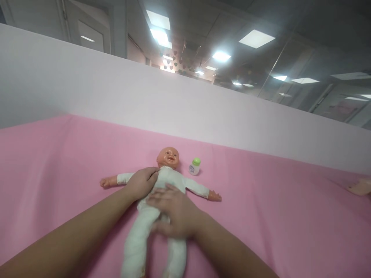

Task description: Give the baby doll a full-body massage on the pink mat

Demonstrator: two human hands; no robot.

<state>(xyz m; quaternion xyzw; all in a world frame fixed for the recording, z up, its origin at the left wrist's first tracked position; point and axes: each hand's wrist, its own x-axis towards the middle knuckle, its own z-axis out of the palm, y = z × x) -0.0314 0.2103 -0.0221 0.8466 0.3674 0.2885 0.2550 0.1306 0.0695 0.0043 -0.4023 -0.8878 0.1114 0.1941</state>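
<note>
A baby doll (pixel 162 200) in white lies face-up on the pink sheet (pixel 58 166), the left hand (pixel 142 182) and right hand (pixel 174 212) pressed flat, fingers spread, gripping nothing, beside a green-capped bottle (pixel 194 166) whose label is unreadable.

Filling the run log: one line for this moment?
left hand flat on white-suited plastic baby doll | right hand on its belly | small green-capped bottle beside head

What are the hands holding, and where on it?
The baby doll, lying on its back on the pink sheet. The left hand rests on its chest near the shoulder; the right hand lies flat on its tummy. Neither lifts it.
</note>
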